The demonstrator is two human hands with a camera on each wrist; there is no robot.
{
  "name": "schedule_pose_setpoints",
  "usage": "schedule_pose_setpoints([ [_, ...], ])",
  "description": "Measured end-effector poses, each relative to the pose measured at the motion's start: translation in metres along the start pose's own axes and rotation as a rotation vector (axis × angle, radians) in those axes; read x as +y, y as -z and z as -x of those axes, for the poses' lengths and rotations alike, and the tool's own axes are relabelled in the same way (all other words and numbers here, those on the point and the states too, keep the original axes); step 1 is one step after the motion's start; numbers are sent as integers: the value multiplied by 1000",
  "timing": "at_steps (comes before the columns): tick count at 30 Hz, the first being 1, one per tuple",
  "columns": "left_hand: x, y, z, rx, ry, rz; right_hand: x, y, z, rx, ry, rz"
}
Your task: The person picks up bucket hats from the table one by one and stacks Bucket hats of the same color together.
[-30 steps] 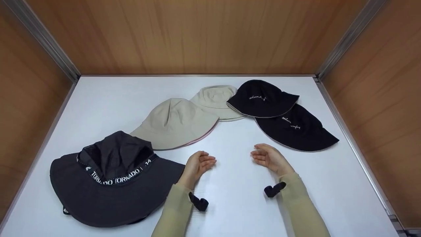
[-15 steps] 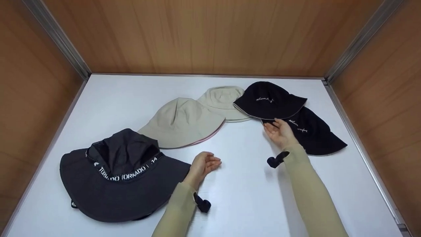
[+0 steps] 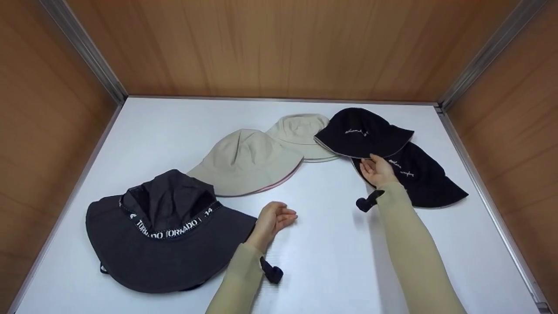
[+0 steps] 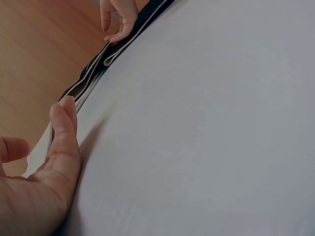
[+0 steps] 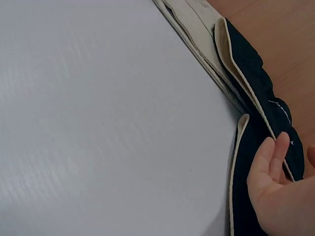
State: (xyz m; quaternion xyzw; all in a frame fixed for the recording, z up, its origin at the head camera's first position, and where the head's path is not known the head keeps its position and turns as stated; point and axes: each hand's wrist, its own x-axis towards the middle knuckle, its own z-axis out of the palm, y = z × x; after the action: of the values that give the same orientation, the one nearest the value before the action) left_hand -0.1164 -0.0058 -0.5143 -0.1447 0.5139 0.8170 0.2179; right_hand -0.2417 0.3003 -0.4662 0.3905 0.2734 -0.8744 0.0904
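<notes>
In the head view my right hand [image 3: 378, 171] is at the front brim of the upper black bucket hat [image 3: 364, 133], which overlaps a second black bucket hat [image 3: 429, 179]. The right wrist view has its fingertips [image 5: 281, 140] at that brim's pale edge, with the thumb apart from them; whether the fingers slip under the brim is unclear. My left hand [image 3: 271, 222] hovers over the white table, fingers loosely bent and holding nothing. Beside it lies a large dark grey wide-brim hat [image 3: 174, 261] with white lettering on its band.
A beige bucket hat with a pink-edged brim [image 3: 248, 165] lies mid-table, overlapping a paler cream bucket hat [image 3: 301, 131] behind it. Wood-look panels [image 3: 279, 48] rise at the back and both sides of the white table [image 3: 322, 266].
My right hand has reached forward from above the bare table to the upper black hat's brim. The left hand stays by the grey hat. The head view has shifted slightly.
</notes>
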Motion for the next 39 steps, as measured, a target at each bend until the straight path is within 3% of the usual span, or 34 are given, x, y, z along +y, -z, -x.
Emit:
schedule_pose_setpoints([
  [18,-2,-5,1,-28,-10,-5,-3,10,0,47,15,-23],
  [23,-2,-5,2,-27,-5,1,-3,12,0,31,27,-27],
  [32,-1,-1,2,-22,-28,8,2,3,-5,-55,119,79],
  [39,0,-2,4,-21,-39,13,-7,-3,-12,-68,37,17],
])
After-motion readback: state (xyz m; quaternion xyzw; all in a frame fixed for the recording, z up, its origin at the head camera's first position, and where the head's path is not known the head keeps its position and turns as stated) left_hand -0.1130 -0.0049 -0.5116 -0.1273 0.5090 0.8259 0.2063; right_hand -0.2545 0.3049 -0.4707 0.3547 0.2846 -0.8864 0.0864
